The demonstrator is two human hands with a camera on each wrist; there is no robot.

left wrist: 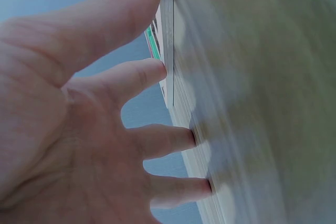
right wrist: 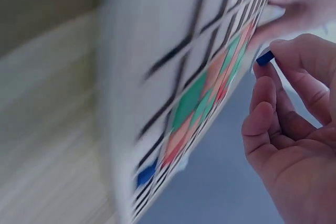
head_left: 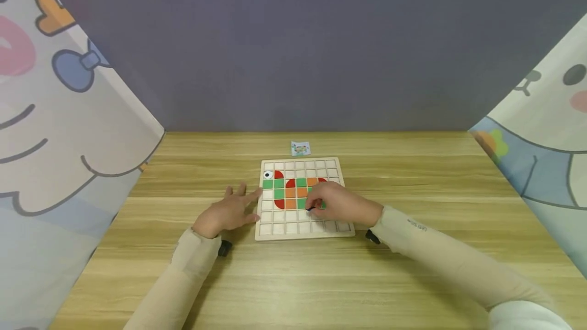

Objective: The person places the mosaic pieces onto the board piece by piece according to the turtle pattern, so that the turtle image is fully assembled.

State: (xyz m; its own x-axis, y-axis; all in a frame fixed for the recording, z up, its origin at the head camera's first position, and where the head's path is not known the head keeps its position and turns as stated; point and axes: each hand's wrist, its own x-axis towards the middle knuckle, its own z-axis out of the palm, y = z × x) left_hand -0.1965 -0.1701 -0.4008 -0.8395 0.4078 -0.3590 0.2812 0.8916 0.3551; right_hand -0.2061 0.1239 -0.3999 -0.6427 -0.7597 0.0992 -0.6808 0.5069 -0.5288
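A square wooden grid board (head_left: 278, 228) lies on the table, with red, green and orange tiles and a white eye tile (head_left: 268, 174) in some of its cells. My right hand (head_left: 339, 201) is over the board's right half. Between thumb and forefinger it pinches a small blue tile (right wrist: 265, 57), clear in the right wrist view. Another blue tile (right wrist: 146, 174) sits in the grid there. At the board's left edge, my left hand (head_left: 225, 214) has its fingers spread; thumb and forefinger touch the rim, and the other fingertips (left wrist: 202, 188) rest on the table.
Behind the board lies a small printed card (head_left: 300, 148). The wood-grain table (head_left: 293, 289) ends at a dark grey wall (head_left: 316, 50). Cartoon-printed panels (head_left: 59, 131) stand at both sides.
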